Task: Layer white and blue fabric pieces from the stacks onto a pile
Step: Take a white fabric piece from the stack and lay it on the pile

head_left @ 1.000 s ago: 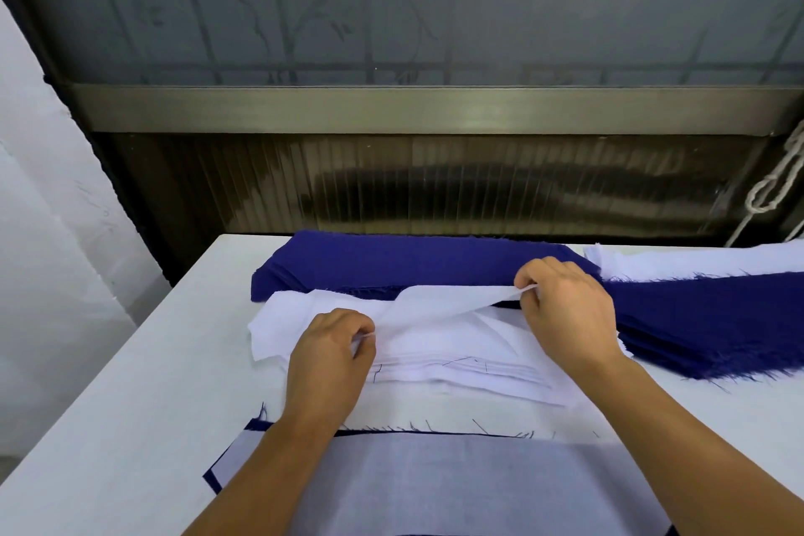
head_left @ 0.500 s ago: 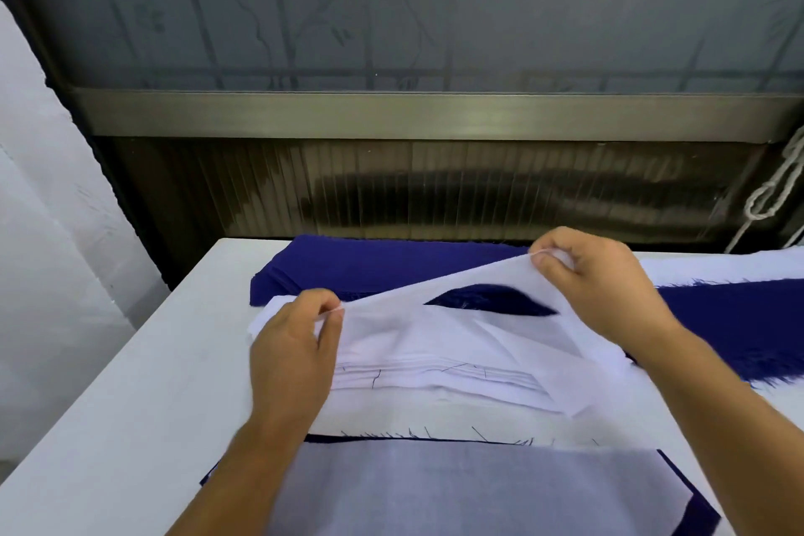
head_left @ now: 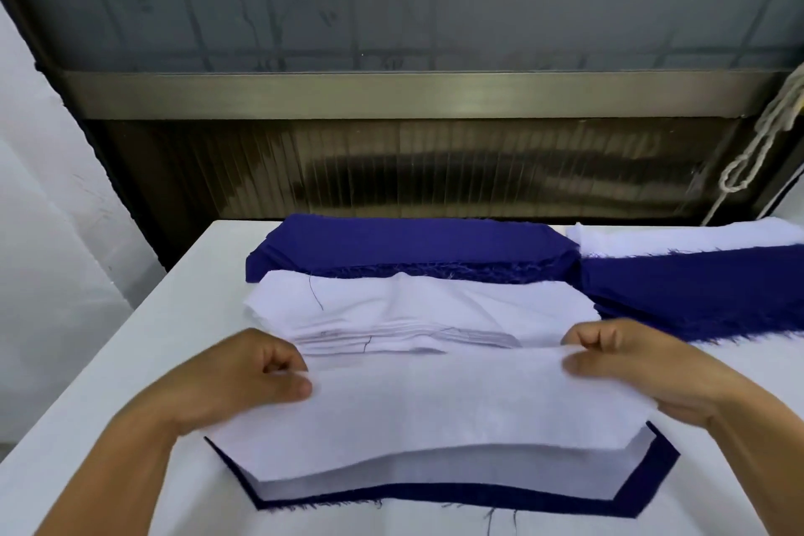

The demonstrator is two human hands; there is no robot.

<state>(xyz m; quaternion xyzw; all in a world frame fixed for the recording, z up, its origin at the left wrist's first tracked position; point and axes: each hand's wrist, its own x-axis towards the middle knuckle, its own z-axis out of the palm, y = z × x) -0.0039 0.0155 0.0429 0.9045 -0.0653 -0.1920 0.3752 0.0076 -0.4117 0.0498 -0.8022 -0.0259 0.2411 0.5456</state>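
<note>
Hands, L (head_left: 243,379) & R (head_left: 631,366), pinch white piece (head_left: 435,409) over pile (head_left: 644,487).

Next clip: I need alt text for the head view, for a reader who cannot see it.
Two hands, left and right, pinch the far corners of a white fabric piece held over a pile of white on blue layers on a white table. Beyond lie a white stack and blue stacks.
</note>
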